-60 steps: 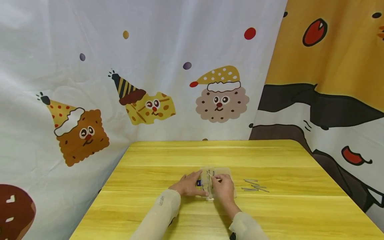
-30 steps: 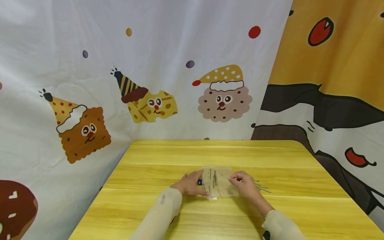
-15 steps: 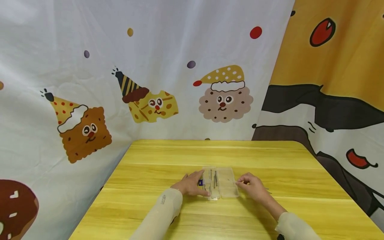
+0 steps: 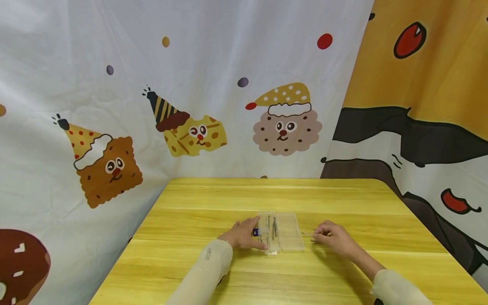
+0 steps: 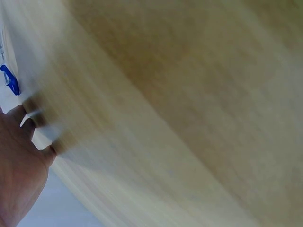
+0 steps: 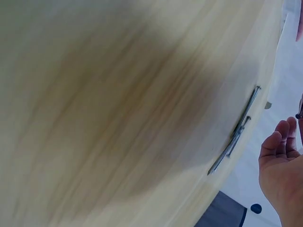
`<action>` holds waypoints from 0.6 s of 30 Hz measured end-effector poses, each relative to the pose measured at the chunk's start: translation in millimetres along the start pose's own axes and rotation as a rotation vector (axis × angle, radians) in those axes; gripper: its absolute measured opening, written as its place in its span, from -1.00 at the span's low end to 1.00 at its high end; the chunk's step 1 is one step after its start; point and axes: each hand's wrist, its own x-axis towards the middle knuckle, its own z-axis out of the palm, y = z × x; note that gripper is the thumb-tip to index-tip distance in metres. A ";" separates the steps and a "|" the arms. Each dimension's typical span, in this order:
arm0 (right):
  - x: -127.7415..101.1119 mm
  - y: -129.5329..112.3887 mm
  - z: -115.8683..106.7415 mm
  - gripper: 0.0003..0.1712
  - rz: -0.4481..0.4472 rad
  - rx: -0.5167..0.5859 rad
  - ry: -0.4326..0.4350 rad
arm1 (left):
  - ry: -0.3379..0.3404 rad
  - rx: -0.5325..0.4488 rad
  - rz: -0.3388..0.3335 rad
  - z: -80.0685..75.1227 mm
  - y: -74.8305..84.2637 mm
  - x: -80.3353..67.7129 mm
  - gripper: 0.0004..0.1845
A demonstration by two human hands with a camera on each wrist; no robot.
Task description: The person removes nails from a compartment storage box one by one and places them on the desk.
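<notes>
A clear plastic compartment box (image 4: 273, 248) lies unfolded on the table, its lid (image 4: 290, 243) flat on the right side. Several nails (image 4: 274, 228) are inside the left half. My left hand (image 4: 244, 234) rests at the box's left edge, thumb and fingers spread, beside the blue latch (image 4: 255, 232). To the right of the lid, my right hand (image 4: 335, 239) pinches a nail (image 4: 307, 234) between thumb and fingertips, its free end pointing left toward the lid. In the right wrist view, loose nails (image 6: 235, 135) lie on the table near that hand; the head view mostly hides them behind it.
The wooden table (image 4: 213, 199) reaches back to a white curtain (image 4: 213, 51) printed with party-hat cartoon snacks. An orange and dark printed curtain (image 4: 427, 84) hangs at the right.
My right hand has moved from above the box rightward past the lid, carrying the nail. The left hand stays at the box's left edge.
</notes>
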 end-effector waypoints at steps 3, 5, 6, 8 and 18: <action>-2.3 7.2 -4.3 -0.88 -0.010 -0.028 0.000 | -0.002 -0.001 -0.003 0.3 0.5 -0.3 0.21; -3.7 11.6 -6.7 -0.87 -0.007 -0.043 -0.008 | 0.001 -0.001 -0.004 0.4 0.6 0.2 0.21; -4.7 13.4 -8.0 -0.86 -0.006 -0.047 -0.016 | 0.001 0.000 -0.004 0.4 0.7 0.2 0.21; -6.9 16.3 -10.3 -0.86 -0.004 -0.049 -0.030 | 0.002 -0.002 -0.003 0.6 0.8 0.6 0.21; -13.0 23.5 -15.5 -0.88 0.006 -0.094 -0.069 | -0.005 0.007 -0.003 1.5 -0.5 1.5 0.21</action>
